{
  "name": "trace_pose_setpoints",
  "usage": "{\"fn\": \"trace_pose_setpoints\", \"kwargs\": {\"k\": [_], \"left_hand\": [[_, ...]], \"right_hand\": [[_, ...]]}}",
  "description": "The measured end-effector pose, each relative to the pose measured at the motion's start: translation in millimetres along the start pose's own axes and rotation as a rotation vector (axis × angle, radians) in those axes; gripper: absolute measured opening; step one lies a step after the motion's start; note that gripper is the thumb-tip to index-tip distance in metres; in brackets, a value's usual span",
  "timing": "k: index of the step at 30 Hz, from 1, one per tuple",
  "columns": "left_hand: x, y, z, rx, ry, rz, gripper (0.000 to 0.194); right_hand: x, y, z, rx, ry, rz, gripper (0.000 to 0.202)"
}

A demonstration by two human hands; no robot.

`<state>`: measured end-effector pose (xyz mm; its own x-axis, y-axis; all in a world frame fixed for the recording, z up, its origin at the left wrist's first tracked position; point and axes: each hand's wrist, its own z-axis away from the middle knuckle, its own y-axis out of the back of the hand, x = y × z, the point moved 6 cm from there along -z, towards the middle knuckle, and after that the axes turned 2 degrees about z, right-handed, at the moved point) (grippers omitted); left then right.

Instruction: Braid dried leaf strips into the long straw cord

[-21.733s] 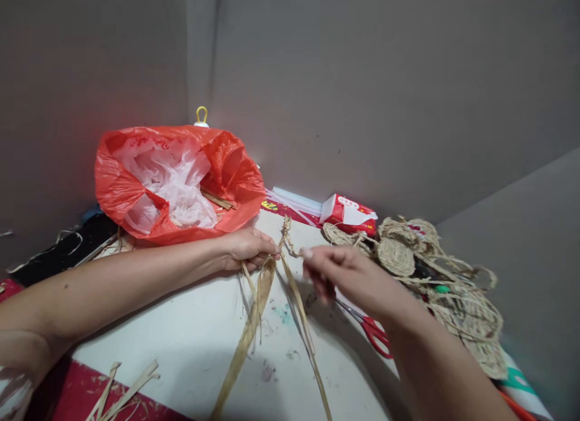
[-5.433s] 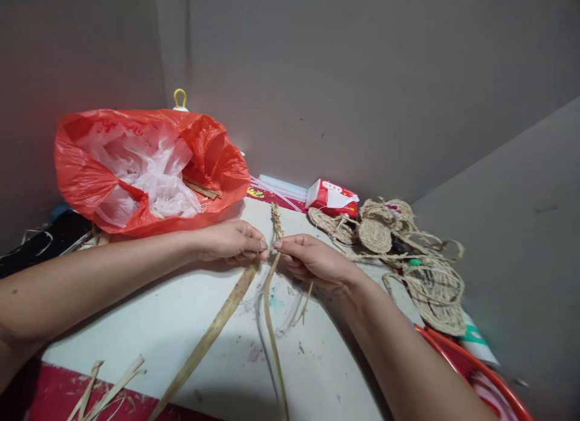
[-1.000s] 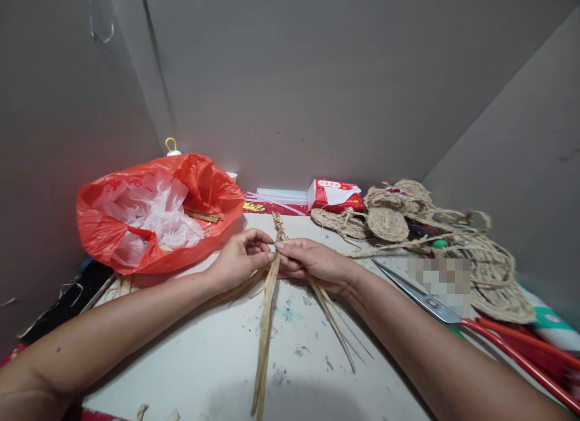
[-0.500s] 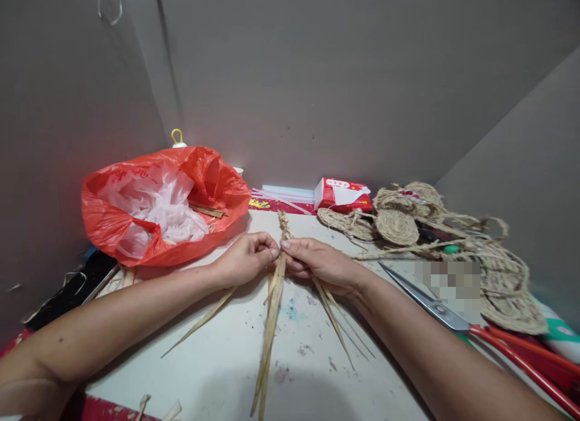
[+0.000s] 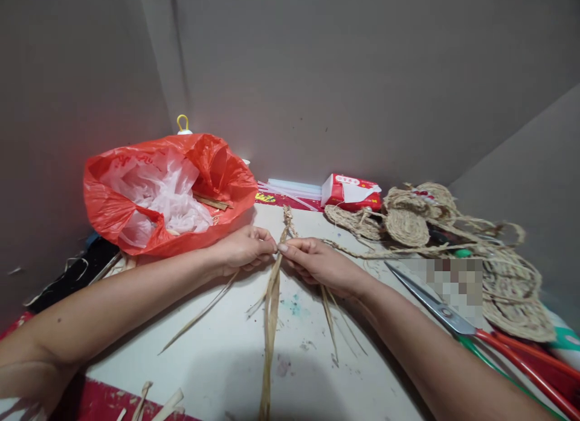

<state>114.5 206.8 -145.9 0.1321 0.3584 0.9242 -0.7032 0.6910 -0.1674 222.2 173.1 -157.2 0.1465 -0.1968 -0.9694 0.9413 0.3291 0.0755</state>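
Braid (image 5: 287, 218): A short, straw-coloured braid was seen on the white board (image 5: 235, 324) just beyond the fingers, at 12 o'clock, its long axis laid roughly from 12 to 6.
Long strands (image 5: 272, 312): Flat lengths were stretched from the braid's near end through the meeting point of the thumbs toward 6 o'clock.
Right hand (image 5: 321, 264): Placed on the 4 o'clock side and judged slightly nearer the braid, its thumb and forefinger were closed on the long strands; shorter strands (image 5: 329, 324) were left trailing beneath toward 5 o'clock.
Left hand (image 5: 249, 250): Set on the 8 o'clock side, its thumb and fingers were pressed together beside the right thumb; what was pinched there could not be told. A thin strand (image 5: 199, 321) was angled from beneath it toward 8 o'clock.
Scissors (image 5: 446, 315): Red-handled, they were laid at 4 o'clock from the right hand, tips pointed toward 10.
Surroundings: A red plastic bag (image 5: 102, 218) was placed at 10 o'clock, woven coils (image 5: 408, 228) were piled at 2.
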Motion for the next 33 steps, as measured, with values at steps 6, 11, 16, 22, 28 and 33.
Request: {"fn": "trace_pose_setpoints", "kwargs": {"k": [6,11,16,22,28,33], "left_hand": [[-6.7,-0.6,-1.5,0.044,0.052,0.07,0.014],[-5.3,-5.4,1.0,0.047,0.073,0.128,0.014],[-4.3,-13.8,8.4,0.069,0.071,0.105,0.008],[-6.7,-13.8,13.1,0.149,-0.144,-0.285,0.015],[-4.3,-12.4,20.4,0.278,-0.302,-0.629,0.019],[0.2,-17.3,26.2,0.257,-0.302,-0.603,0.025]], "right_hand": [[3.4,-3.9,-1.9,0.147,-0.046,-0.018,0.042],[1.8,-9.1,-1.0,0.193,-0.037,-0.077,0.04],[0.3,-16.9,0.2,0.159,-0.028,-0.176,0.046],[-4.4,-24.1,3.8,0.207,-0.008,-0.173,0.046],[-1.5,-22.0,6.0,0.289,-0.035,-0.159,0.04],[3.9,-14.1,6.1,0.368,-0.007,-0.06,0.037]]}}
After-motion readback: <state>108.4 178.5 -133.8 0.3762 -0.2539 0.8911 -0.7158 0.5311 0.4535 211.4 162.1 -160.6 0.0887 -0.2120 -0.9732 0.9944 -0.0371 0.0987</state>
